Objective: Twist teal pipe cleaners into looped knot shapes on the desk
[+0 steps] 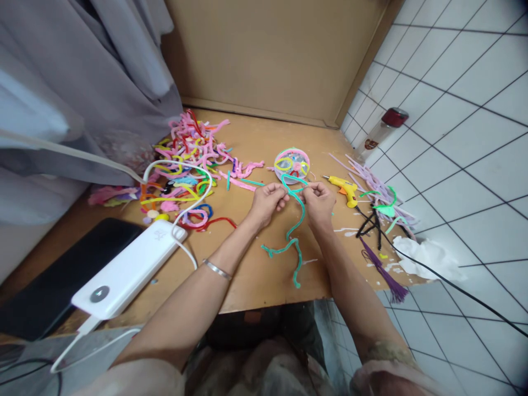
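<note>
A green pipe cleaner (297, 215) is bent into a loop between my two hands, its loose end hanging down toward the table. My left hand (269, 203) pinches it on one side of the loop. On the other side, my right hand (318, 202) grips it with closed fingers. Just beyond the loop sits a round piece (292, 154) with a pink rim and yellow loops, partly covered by the green strand. Below my hands, a second bent green pipe cleaner (295, 258) lies on the table.
Colourful pipe cleaners (198, 143) are heaped at the left. A white power bank (127, 272) with cables lies on a black slab (103, 236). Rightward are a yellow glue gun (345, 188), lilac pipe cleaners (367, 176), a purple tassel (385, 274) and crumpled tissue (424, 257).
</note>
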`<state>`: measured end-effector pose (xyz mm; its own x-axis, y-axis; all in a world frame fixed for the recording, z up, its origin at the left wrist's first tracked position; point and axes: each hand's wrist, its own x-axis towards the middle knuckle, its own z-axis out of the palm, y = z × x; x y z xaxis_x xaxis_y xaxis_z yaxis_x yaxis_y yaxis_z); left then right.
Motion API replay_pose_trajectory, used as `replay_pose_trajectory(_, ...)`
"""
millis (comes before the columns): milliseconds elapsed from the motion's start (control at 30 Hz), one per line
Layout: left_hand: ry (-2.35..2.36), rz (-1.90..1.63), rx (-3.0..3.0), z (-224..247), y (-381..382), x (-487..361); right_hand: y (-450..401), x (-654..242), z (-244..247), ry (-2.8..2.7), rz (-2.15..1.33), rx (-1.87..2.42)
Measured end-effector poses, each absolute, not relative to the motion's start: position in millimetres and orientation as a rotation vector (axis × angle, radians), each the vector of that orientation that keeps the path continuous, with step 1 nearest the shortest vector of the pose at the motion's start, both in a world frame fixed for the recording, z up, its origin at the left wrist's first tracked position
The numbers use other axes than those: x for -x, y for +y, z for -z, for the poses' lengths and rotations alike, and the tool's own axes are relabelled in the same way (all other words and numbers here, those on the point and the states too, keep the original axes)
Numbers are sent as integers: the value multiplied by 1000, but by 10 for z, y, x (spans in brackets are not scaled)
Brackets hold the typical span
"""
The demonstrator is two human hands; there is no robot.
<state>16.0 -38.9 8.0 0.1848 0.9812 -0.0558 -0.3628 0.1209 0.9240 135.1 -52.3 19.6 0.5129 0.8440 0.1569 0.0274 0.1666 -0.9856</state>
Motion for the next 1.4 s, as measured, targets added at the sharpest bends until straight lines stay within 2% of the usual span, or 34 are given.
replay_pose_trajectory(1000, 920, -1172, -1083, -99, -403, -158, -551, -1325, -143, -882, -1184, 1116)
replay_pose_trajectory(1400, 783, -1122, -952, -83, -399, -146, -561, -1319, -118, -852, -1163, 1183)
